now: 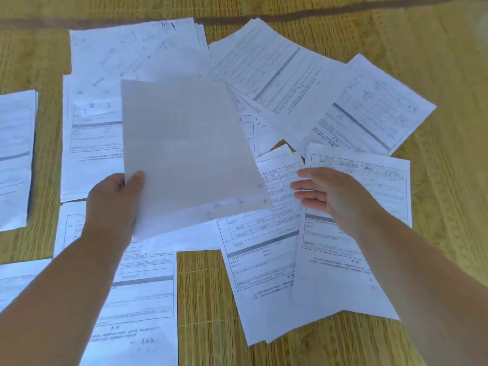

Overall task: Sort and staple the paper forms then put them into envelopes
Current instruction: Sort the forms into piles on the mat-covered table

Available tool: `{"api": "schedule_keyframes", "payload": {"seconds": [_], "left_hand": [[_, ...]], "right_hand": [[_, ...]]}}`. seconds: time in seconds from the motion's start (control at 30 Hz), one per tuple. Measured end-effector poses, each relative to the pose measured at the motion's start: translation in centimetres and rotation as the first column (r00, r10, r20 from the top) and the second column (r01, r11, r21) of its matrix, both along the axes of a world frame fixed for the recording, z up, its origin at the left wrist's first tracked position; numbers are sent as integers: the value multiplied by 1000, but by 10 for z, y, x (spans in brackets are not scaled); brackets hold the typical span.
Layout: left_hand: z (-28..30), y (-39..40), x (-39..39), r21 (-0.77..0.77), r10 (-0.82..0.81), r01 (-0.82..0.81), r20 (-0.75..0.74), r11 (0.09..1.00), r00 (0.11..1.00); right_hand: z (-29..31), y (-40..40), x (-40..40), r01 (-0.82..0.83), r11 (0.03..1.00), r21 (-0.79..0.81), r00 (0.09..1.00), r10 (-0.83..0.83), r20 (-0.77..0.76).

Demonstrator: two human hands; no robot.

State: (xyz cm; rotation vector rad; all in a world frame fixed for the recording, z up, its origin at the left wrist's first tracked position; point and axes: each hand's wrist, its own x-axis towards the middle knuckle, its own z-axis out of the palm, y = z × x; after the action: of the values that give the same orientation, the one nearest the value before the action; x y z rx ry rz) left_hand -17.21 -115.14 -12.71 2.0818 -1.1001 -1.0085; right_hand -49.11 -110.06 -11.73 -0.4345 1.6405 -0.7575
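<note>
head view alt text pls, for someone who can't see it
A person's left hand holds up a few paper sheets, blank side toward the camera, while the open right hand hovers over printed forms. Many more forms lie spread and overlapping on a woven mat.

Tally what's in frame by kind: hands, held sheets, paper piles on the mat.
Hands: 2, left hand and right hand
Held sheets: 1 bundle, in the left hand
Paper piles on the mat: about 9, overlapping, so approximate
Total: about 12
</note>
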Motion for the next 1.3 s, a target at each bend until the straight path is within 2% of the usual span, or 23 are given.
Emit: {"api": "schedule_keyframes", "payload": {"seconds": [0.1, 0.17, 0.3, 0.37, 0.53, 0.67, 0.9, 0.97, 1.1, 1.3], "left_hand": [[-11, 20, -1, 24, -85, 85, -3, 996, 996], [-20, 38, 0, 31, -101, 102, -17, 994, 995], [-38, 58, 15, 79, -105, 113, -103, 990, 989], [-44, 60, 23, 78, -112, 123, -132, 989, 985], [-47, 58, 33, -12, -26, 25, -70, 1000, 997], [-49, 56, 39, -36, -97, 95, -41, 995, 994], [-47, 56, 51, -86, -247, 252, 59, 964, 967], [-47, 53, 59, -125, -176, 184, 73, 975, 982], [-51, 47, 82, -93, 32, -38, -65, 995, 997], [-47, 44, 84, 9, 66, -65, -161, 998, 985]], "right_hand": [[-13, 10, 27, -124, 984, 127, 989, 112, 95], [-26, 19, 48, -154, 971, 181, 981, 129, 144], [-48, 26, 71, -62, 984, 170, 997, 68, -33], [-52, 27, 77, -83, 979, 187, 993, 97, -69], [-57, 26, 84, -187, 965, 185, 977, 202, -64], [-54, 25, 81, -164, 971, 172, 986, 156, 59], [-59, 28, 82, -148, 978, 146, 988, 139, 69], [-60, 29, 82, -137, 981, 141, 990, 128, 66], [-61, 29, 82, -112, 983, 142, 992, 103, 73], [-62, 30, 82, -127, 984, 126, 991, 120, 62]]}}
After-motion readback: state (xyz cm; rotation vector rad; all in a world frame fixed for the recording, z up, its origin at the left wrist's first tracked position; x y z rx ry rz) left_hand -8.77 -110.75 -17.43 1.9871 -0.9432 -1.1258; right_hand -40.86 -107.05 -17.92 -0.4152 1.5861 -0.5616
